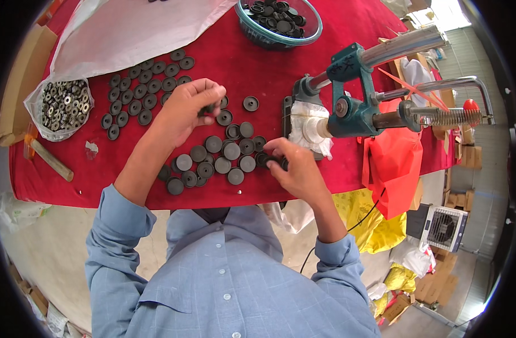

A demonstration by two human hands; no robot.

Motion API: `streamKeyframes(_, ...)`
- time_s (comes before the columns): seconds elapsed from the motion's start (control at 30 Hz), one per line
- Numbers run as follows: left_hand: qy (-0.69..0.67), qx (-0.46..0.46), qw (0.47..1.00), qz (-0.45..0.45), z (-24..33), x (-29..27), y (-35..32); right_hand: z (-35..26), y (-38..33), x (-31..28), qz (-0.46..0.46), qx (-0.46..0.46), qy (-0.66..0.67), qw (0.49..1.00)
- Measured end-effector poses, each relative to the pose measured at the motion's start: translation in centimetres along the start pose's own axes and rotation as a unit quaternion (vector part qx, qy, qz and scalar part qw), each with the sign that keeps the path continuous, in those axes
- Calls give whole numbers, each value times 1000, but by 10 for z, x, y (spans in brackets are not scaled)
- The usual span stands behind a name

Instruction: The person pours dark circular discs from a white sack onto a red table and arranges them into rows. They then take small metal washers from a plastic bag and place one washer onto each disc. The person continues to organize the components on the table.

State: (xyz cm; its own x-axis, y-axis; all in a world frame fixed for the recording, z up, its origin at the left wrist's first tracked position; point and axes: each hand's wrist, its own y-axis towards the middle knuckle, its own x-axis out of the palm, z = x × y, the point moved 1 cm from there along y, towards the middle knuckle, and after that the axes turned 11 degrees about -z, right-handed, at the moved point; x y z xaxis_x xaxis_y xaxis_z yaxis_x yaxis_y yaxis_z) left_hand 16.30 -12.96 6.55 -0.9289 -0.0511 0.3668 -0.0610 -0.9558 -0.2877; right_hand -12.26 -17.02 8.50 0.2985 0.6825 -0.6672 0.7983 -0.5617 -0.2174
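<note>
My left hand (185,112) is closed around a black round cap (208,109), partly hidden by the fingers, above the red cloth. My right hand (296,168) has its thumb and fingers curled about a dark cap (267,160) at the right end of a loose pile of black round caps (214,145). Some caps in that pile lie flat side up, others show a hollow with a raised centre. Beyond my left hand, several caps (149,101) are spread in rough rows, hollow side up. A single cap (250,103) lies apart between the hands.
A green hand press (348,107) with a metal lever stands at the right. A clear bowl of black caps (247,35) sits at the back. At the left are a bag of small metal bearings (66,108) and a hammer-like tool (50,158). A red bag (392,169) hangs at the table's right edge.
</note>
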Motion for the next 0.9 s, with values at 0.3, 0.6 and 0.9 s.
streamKeyframes(0.3,566,115,814,-59,-20,22,-6,1,-4,17,-1,30,-16,999)
streamKeyframes(0.6,534,140,830,-75,-22,20,-1,2,-11,28,51,26,42,998)
streamKeyframes(0.9,179,90,979,-40,27,25,-6,-29,25,1,23,88,623,777)
